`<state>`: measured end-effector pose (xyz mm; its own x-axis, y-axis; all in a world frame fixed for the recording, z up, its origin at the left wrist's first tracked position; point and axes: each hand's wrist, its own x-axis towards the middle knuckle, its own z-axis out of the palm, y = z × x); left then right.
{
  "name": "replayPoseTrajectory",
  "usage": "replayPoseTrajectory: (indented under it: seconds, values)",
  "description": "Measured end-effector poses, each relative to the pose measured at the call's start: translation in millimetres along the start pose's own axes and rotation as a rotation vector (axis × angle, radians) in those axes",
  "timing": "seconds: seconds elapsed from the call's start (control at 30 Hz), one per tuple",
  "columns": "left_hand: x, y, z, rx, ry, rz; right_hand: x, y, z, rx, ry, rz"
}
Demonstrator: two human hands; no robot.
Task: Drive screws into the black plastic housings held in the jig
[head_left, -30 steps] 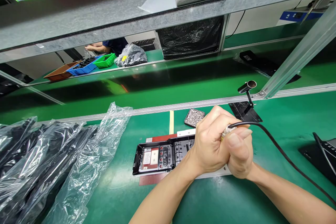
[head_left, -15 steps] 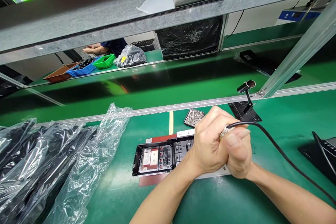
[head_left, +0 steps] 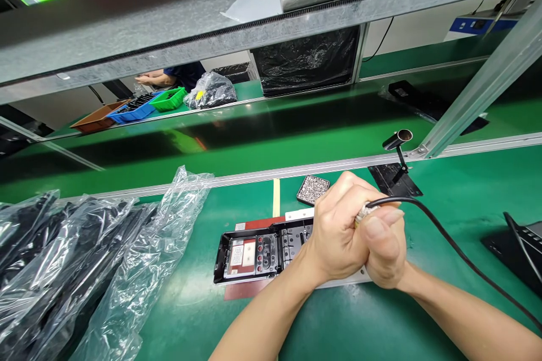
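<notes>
Left hand (head_left: 339,231) and right hand (head_left: 386,251) clasp tightly around a corded tool (head_left: 363,214), its lower end hidden, over the right part of a black casing (head_left: 266,254) on a green bench (head_left: 339,327). A black cable (head_left: 442,229) trails right. Plastic bags (head_left: 127,271) lie left; a metal tube (head_left: 397,140) stands beyond the hands.
</notes>
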<state>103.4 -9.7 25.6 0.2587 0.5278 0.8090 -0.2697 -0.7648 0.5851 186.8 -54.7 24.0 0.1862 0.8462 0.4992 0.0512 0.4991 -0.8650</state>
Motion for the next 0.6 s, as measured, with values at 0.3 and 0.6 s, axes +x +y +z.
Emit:
replayPoseTrajectory:
  seconds: [0.3,0.6]
  values:
    - [-0.4,0.8,-0.2,0.009,-0.010,0.003,0.9,0.1,-0.1,-0.010,0.003,0.011]
    - [-0.8,-0.8,0.7,-0.022,0.003,0.012,-0.8,1.5,-0.1,0.003,0.006,0.015]
